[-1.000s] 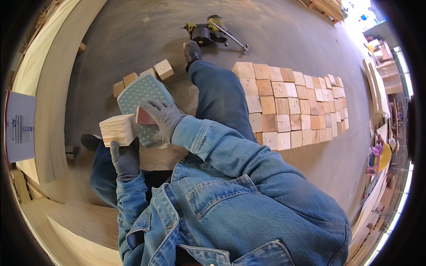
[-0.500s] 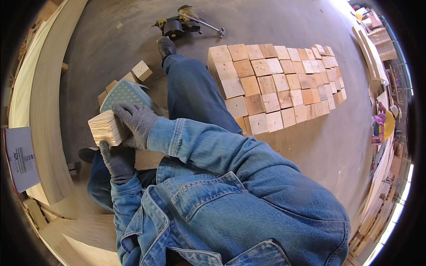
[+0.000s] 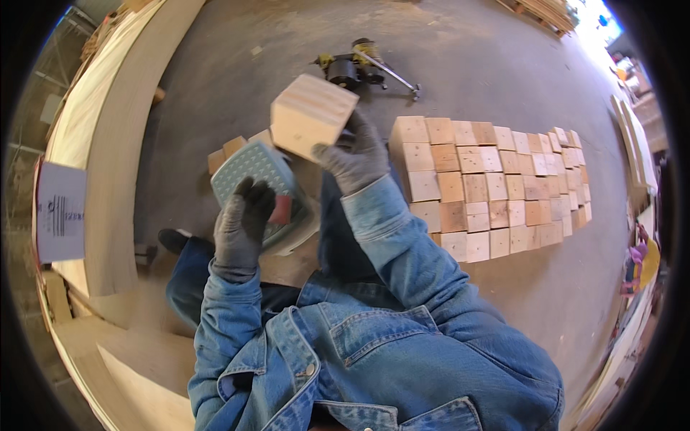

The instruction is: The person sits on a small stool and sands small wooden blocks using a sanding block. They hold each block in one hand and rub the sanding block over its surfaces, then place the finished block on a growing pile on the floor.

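My right hand [image 3: 357, 158], in a grey glove, holds a pale wooden block [image 3: 309, 118] up in front of me, with the thumb on its near side. My left hand [image 3: 244, 233], gloved too, is raised with loosely bent fingers and nothing visible in it. It is in front of a light blue-green plastic stool [image 3: 248, 164] with a raised pattern on top. Beside its fingers shows a small reddish piece [image 3: 281, 210]; whether they touch, I cannot tell. Part of the stool is hidden behind the left hand.
A large stack of wooden blocks [image 3: 471, 183] stands on the floor to the right. More blocks [image 3: 230, 149] lie behind the stool. Farther off is a black and yellow power tool [image 3: 346, 70] with a hammer-like tool [image 3: 392, 72]. Long boards [image 3: 111, 194] and a carton [image 3: 62, 212] line the left.
The wooden block, earlier between both hands, has moved right and away in my right hand. My left hand has let go and risen. The view has shifted, showing the stool's reddish piece.
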Tool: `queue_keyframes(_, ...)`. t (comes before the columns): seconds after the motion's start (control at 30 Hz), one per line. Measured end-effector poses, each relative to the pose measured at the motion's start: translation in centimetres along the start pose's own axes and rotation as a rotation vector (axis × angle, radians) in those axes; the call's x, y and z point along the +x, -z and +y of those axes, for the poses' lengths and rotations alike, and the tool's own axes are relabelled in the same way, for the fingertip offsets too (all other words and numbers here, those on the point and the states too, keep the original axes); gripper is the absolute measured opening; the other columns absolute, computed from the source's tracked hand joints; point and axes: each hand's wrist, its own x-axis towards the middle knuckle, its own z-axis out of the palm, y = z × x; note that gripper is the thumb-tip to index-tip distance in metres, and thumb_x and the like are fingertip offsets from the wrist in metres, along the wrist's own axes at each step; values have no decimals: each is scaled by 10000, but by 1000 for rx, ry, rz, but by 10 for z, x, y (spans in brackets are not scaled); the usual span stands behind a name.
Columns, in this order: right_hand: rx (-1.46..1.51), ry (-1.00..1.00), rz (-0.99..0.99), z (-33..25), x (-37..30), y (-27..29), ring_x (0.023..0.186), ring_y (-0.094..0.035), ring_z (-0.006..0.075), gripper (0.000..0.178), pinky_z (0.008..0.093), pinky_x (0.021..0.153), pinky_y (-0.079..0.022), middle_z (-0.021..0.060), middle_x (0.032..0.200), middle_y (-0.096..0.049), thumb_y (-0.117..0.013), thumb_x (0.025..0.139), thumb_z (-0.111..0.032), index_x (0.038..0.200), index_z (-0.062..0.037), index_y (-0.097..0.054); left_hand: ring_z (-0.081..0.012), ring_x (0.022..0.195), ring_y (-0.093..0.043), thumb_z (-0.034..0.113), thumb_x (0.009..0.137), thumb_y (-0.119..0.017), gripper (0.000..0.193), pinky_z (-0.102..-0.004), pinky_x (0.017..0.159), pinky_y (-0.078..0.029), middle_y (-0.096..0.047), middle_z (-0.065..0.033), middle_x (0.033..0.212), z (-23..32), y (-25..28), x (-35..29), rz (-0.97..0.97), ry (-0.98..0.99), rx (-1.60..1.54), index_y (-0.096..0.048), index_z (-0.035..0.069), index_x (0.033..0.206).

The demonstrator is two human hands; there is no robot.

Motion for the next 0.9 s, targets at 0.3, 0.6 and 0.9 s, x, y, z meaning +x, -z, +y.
queue_keyframes(0.3,-526,-217,286,-84,-36,227,1008,-683,154,634,292,825,-552,91,1193,-742,-885,827,-222,1358,32,-650,-353,1338,-600,341,1155,-399,496,-498,1168,-469,-594,-188,1494,-25,169,-47,27,75,-162,-533,10,1499)
queue_keyframes(0.6,-930,-803,344,-62,-191,296,1029,-730,225,727,337,916,-573,151,1167,-765,-904,795,-302,1387,32,-647,-319,1191,-677,284,1096,-577,430,-447,1049,-551,-682,-160,1347,-40,177,-38,351,156,9,-604,29,1442)
queue_keyframes(0.9,-987,-912,103,-2,-245,324,1169,-725,301,813,374,1017,-550,221,1271,-744,-905,776,-429,1412,-1,-634,-314,1197,-671,283,1096,-569,435,-444,1068,-541,-677,-157,1355,-45,168,-44,536,160,127,-611,26,1445)
